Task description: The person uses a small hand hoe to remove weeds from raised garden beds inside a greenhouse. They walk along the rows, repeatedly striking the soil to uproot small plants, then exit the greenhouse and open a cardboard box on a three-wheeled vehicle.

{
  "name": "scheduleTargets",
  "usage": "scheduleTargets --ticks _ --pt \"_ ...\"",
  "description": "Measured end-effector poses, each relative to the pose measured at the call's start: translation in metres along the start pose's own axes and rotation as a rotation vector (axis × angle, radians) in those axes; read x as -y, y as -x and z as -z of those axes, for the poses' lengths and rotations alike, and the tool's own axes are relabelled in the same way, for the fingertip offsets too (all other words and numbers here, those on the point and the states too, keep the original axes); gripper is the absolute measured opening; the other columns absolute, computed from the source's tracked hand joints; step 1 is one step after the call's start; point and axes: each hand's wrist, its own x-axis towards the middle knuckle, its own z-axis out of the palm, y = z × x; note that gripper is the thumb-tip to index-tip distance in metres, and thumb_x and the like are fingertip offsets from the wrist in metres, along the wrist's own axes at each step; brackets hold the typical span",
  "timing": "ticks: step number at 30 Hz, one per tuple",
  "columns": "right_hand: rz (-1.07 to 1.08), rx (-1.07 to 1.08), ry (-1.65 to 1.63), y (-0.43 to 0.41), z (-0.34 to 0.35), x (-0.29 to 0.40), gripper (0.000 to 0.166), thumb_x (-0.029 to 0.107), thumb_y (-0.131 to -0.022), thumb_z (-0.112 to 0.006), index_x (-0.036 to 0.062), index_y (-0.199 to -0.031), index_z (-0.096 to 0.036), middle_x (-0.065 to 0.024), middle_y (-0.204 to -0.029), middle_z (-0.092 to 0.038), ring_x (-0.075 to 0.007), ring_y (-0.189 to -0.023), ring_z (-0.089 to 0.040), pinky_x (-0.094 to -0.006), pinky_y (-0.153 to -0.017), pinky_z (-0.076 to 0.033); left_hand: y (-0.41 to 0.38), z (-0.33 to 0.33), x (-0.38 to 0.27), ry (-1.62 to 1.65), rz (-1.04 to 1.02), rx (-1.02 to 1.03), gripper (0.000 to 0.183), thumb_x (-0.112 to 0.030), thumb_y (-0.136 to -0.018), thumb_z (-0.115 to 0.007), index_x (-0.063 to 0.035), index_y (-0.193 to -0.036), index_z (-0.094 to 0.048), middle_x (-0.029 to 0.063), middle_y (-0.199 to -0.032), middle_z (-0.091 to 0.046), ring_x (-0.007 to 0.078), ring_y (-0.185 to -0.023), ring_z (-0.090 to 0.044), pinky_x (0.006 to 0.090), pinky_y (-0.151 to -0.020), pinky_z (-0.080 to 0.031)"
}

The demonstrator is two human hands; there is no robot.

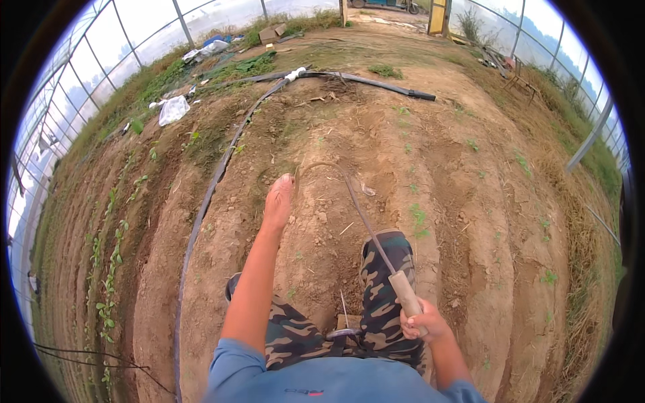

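Note:
A hand hoe has a pale wooden handle (407,299), and my right hand (425,321) is closed around its lower end. From the handle a long, curved metal neck (355,201) arches forward and left to a narrow blade (297,181), seen nearly edge-on. My left hand (279,197) is at the left side of that blade, its fingertips beside it; whether they touch the blade or hold anything is hidden. Bare, crumbly soil (322,221) lies beneath the tool. Small green seedlings (417,215) grow in a row to the right.
A flat dark irrigation hose (194,231) runs along the left, joining a crosswise pipe at a white fitting (295,74). Leafy plants (107,302) stand in rows farther left. A clear plastic bag (174,110) lies at the upper left. My camouflage-clad knees flank the soil ridge.

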Motion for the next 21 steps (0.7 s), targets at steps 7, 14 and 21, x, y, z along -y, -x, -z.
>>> scheduleTargets --ticks 7,14,21 --pt "-0.119 0.037 0.011 0.005 0.017 -0.001 0.058 0.003 -0.069 -0.063 -0.0022 -0.120 -0.037 -0.0118 -0.066 -0.051 -0.0130 -0.041 -0.043 -0.0291 -0.040 -0.034 0.017 0.003 -0.010 0.358 0.285 0.120 0.047 -0.049 -0.093 -0.041 -0.0055 -0.108 -0.052 0.0021 -0.072 -0.052 0.0151 -0.081 -0.051 0.0291 -0.074 -0.038" --pt "-0.180 0.113 -0.067 0.001 0.033 -0.001 0.058 0.003 -0.070 -0.062 -0.0021 -0.122 -0.038 -0.0133 -0.065 -0.050 -0.0142 -0.040 -0.042 -0.0308 -0.040 -0.034 0.029 0.013 0.001 0.413 0.122 0.068 0.032 -0.028 -0.096 -0.045 -0.0017 -0.114 -0.049 0.0036 -0.077 -0.055 0.0119 -0.073 -0.052 0.0250 -0.065 -0.042" --pt "-0.224 0.192 -0.134 -0.006 0.042 0.002 0.059 0.002 -0.070 -0.061 -0.0015 -0.124 -0.037 -0.0144 -0.064 -0.048 -0.0155 -0.040 -0.042 -0.0313 -0.040 -0.033 0.035 0.026 -0.002 0.436 0.115 0.023 0.029 -0.015 -0.095 -0.044 0.0017 -0.119 -0.047 0.0079 -0.081 -0.060 0.0119 -0.065 -0.054 0.0240 -0.060 -0.044"
